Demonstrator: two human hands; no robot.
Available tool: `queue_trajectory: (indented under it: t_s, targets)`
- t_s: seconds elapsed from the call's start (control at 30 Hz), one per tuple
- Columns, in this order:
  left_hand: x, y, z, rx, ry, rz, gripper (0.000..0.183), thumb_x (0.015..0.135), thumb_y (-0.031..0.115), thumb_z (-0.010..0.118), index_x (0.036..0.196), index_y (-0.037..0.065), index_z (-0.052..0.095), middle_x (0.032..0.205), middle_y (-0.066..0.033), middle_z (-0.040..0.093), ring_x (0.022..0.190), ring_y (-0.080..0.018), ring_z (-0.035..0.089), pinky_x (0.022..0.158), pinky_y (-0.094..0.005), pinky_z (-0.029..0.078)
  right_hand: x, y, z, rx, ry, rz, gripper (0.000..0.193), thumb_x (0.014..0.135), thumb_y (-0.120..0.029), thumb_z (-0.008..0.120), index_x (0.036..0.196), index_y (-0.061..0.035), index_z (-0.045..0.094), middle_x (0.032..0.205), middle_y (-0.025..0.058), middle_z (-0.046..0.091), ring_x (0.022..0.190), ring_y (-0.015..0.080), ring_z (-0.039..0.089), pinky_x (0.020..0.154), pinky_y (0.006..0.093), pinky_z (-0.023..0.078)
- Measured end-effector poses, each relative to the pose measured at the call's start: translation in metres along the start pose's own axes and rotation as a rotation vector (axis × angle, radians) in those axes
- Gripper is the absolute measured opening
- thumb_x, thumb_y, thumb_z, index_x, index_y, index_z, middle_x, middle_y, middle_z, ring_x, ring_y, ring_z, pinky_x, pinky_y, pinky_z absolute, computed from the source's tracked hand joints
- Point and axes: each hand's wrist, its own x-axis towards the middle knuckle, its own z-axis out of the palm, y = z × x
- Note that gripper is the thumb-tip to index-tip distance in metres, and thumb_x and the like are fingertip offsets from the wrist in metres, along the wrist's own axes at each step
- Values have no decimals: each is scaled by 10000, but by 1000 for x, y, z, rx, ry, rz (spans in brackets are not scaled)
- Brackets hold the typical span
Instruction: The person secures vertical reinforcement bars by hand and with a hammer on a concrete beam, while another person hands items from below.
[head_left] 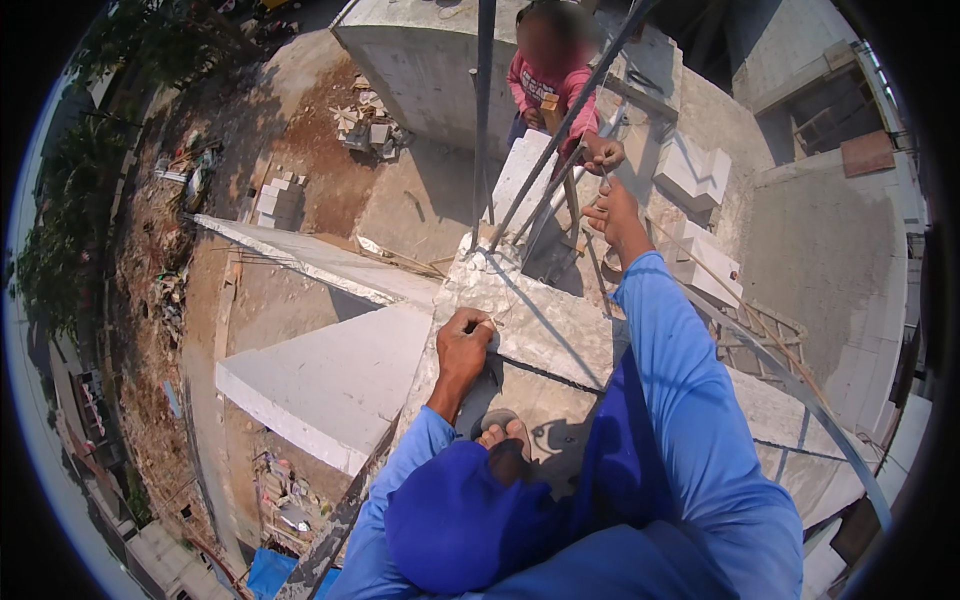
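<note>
My left hand [460, 352] is closed, thumb against the fingers, over the rough top of a concrete wall [545, 318]. Whatever it may pinch is too small to make out. My right arm stretches forward, and my right hand [620, 212] has its fingers drawn together just below a co-worker's hand [602, 152]. Something thin and pale seems to pass between the two hands; its kind cannot be told. Dark steel reinforcing bars [485, 120] rise from the wall top, left of my right hand. A sandalled foot [505, 435] stands below my left hand.
A co-worker in a pink top [550, 80] is beyond the bars. White blocks [692, 170] lie on the right, near a wooden ladder [765, 325]. Pale wall tops [320, 385] run left above a deep drop to bare ground [270, 305]. A long curved strip [790, 380] crosses the right side.
</note>
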Motion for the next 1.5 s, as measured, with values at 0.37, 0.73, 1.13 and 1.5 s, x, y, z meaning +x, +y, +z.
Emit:
queue_trajectory:
  t_s: [0.37, 0.73, 1.13, 1.5]
  targets:
    - [8, 0, 2, -137, 2, -74, 35, 851, 47, 647, 860, 34, 616, 730, -24, 610, 604, -82, 539, 529, -232, 417, 31, 9, -18, -157, -120, 9, 225, 917, -117, 520, 1103, 5, 544, 921, 114, 583, 705, 227, 683, 471, 320, 424]
    - [15, 15, -2, -426, 29, -166, 60, 910, 1, 580, 952, 0, 538, 894, -131, 641, 661, -161, 628, 542, -269, 510, -75, -12, -45, -390, -443, -249, 168, 921, -91, 439, 1027, -16, 545, 882, 75, 563, 810, 207, 668, 601, 305, 490]
    - [47, 34, -7, -368, -3, -228, 79, 864, -17, 529, 926, 31, 536, 816, -118, 650, 548, -137, 609, 441, -272, 464, -185, -1, -63, -778, -849, -300, 169, 890, -161, 522, 947, -8, 563, 893, 120, 576, 823, 266, 658, 694, 346, 499]
    - [38, 61, -14, -286, -41, -40, 21, 877, 7, 562, 883, 26, 553, 788, -105, 651, 563, -129, 609, 470, -263, 460, -204, 77, -33, -1582, -706, -1138, 114, 773, -34, 595, 875, 17, 600, 955, 182, 597, 900, 393, 622, 785, 459, 508]
